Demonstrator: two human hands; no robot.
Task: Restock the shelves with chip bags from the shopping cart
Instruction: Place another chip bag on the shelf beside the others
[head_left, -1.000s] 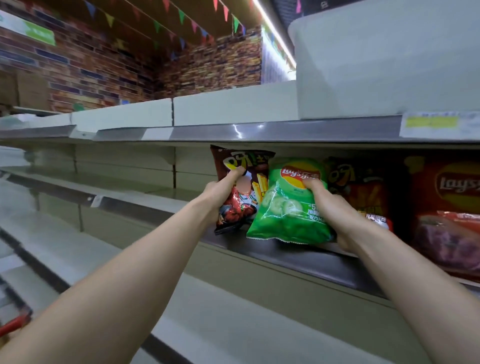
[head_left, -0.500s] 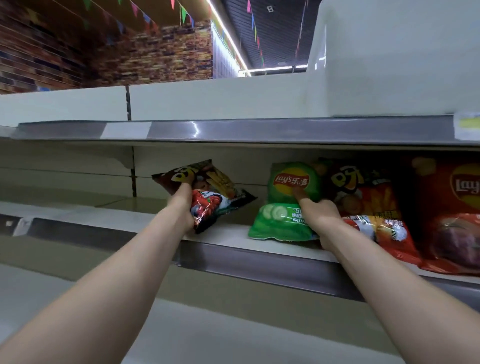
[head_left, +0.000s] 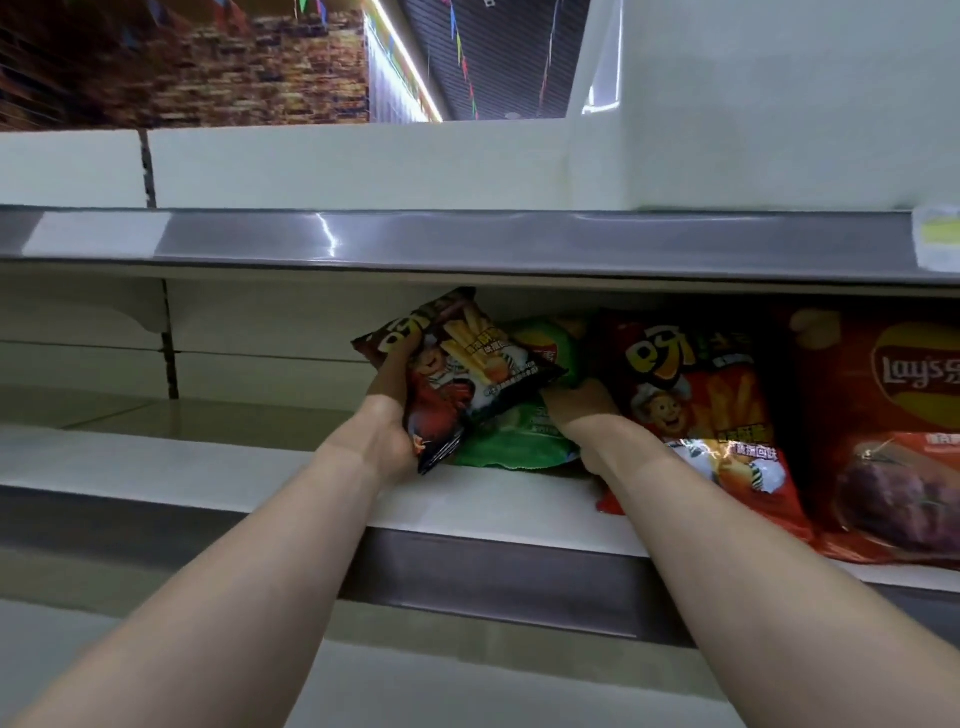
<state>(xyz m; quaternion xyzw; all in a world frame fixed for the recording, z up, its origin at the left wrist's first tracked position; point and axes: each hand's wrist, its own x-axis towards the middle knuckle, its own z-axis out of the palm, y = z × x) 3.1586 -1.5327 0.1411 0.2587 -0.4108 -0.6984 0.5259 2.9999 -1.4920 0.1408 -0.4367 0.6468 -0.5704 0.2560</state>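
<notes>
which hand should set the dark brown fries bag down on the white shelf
Left: the left hand grips the dark brown foil fries bag, tilted over the green chip bag. The right hand sits behind it, fingers hidden.

"Lay's" — on the red chip bag (head_left: 893, 431), far right.

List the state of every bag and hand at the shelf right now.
Green foil chip bag: on shelf, partly covered.
Dark brown foil fries-snack bag: tilted, gripped by left hand, overlapping the green bag.
Right hand: against green bag, fingers hidden.
Orange-red fries-snack bag: leaning back on shelf.
Red Lay's bag: standing on shelf.
</notes>
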